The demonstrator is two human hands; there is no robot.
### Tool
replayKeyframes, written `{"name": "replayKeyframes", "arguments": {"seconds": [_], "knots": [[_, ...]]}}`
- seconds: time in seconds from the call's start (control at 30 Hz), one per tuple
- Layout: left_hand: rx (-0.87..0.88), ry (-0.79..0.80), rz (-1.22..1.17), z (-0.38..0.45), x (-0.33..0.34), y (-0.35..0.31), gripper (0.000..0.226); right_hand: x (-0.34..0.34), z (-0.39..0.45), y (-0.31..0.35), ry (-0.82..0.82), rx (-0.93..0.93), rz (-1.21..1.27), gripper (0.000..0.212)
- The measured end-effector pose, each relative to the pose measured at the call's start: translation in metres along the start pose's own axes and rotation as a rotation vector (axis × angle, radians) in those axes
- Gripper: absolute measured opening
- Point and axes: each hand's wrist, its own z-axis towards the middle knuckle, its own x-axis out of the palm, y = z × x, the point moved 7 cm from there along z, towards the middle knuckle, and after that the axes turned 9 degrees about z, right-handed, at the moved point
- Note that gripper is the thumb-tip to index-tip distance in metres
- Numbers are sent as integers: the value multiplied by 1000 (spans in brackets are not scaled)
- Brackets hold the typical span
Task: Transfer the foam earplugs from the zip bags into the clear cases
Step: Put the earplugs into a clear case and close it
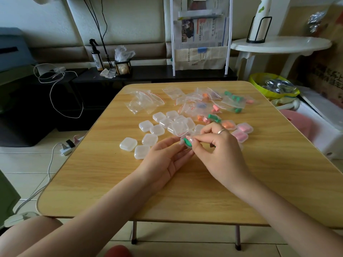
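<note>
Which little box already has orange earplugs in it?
The case just beyond the right hand, left of the two pink-filled cases. It alone shows orange inside; the cases on the left look empty.

A green earplug sits in an open clear case — held above the table. Empty closed cases lie left; filled zip bags lie behind.

A single wide-angle view looks from the person's head, facing forward and steeply down across the wooden table. It sits close: both forearms enter from the bottom edge, and the left hand and right hand meet near centre. The room's far wall curves along the top.
</note>
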Motion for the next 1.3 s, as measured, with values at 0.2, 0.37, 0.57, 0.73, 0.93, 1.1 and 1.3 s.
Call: {"name": "replayKeyframes", "arguments": {"seconds": [0.2,0.37,0.57,0.73,0.93,1.1,1.3], "knots": [[79,-75,127,-2,-3,-9,15,10,-2,-10,147,307,376,33],[107,-174,165,-4,-11,-12,18,14,-3,-34,68,567,714,33],[117,-190,193,-6,-10,-13,20,-4,2,-32,-65,414,528,38],[116,-171,232,-6,-8,-13,16,-8,5,-25,-35,309,374,29],[99,-147,238,-6,-7,-12,10,-7,7,-30,-34,362,588,10],[92,-148,242,-6,-6,-11,11,-4,8,-30,5,397,636,21],[83,-117,250,-7,-5,-11,11,-9,6,-10,-8,138,302,28]]}}
